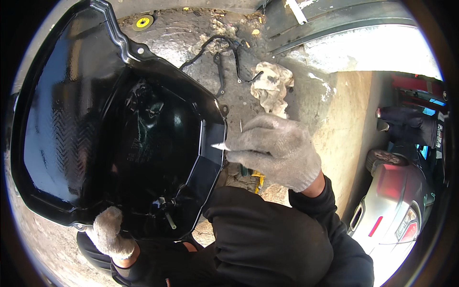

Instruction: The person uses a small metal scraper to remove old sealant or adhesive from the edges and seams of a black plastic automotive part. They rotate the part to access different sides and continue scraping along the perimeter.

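Note:
A large black oil pan (pixel 158 119) lies tilted on my left, its hollow side facing me. Its rim shines along the flange, and a small fitting with a pale stub (pixel 168 210) shows inside near the lower edge. My left hand (pixel 109 230), in a grey-white knit glove, is closed over the pan's lower rim next to a bolt tab. My right hand (pixel 275 150), gloved alike, is at the pan's right edge. Between thumb and fingers it pinches a small white pointed piece (pixel 219 146), its tip over the rim. The rest of that piece is hidden by the glove.
Beyond the pan lie a crumpled cream rag (pixel 271 86), a thin black curved strip (pixel 237 60) and a yellow disc (pixel 143 22) on stained ground. A silver car (pixel 389 210) and a person in dark clothes (pixel 413 125) are at the right.

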Available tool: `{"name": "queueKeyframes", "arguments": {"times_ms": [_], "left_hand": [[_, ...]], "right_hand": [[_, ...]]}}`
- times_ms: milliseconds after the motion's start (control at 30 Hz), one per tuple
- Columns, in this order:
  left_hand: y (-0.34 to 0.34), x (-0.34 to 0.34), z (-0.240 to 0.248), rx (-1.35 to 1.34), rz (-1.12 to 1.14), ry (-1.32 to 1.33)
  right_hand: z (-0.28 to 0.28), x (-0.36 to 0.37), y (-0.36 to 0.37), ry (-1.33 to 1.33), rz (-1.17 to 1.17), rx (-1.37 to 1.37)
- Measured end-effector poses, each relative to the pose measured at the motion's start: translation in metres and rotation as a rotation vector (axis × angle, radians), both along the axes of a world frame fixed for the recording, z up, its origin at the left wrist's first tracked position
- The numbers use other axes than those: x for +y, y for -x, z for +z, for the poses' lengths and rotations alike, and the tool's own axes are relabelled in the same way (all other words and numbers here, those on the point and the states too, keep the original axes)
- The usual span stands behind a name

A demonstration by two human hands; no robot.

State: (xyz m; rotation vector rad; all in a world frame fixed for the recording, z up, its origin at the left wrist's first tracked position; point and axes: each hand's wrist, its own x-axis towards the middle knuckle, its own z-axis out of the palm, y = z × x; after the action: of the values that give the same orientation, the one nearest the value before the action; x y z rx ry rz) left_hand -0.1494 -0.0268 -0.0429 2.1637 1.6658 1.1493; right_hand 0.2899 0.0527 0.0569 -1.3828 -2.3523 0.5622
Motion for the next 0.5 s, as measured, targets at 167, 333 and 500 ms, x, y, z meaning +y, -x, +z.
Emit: {"name": "queueKeyframes", "arguments": {"times_ms": [167,333,500], "left_hand": [[0.006,0.008,0.0,0.08,-0.069,-0.032],[-0.012,-0.001,0.013,0.222,-0.027,-0.073],[-0.009,-0.007,0.016,0.432,-0.077,-0.065]], "right_hand": [[0.001,0.002,0.004,-0.117,-0.054,-0.082],[0.0,0.0,0.012,-0.155,0.039,-0.165],[0.001,-0.001,0.012,-0.089,0.037,-0.076]]}}
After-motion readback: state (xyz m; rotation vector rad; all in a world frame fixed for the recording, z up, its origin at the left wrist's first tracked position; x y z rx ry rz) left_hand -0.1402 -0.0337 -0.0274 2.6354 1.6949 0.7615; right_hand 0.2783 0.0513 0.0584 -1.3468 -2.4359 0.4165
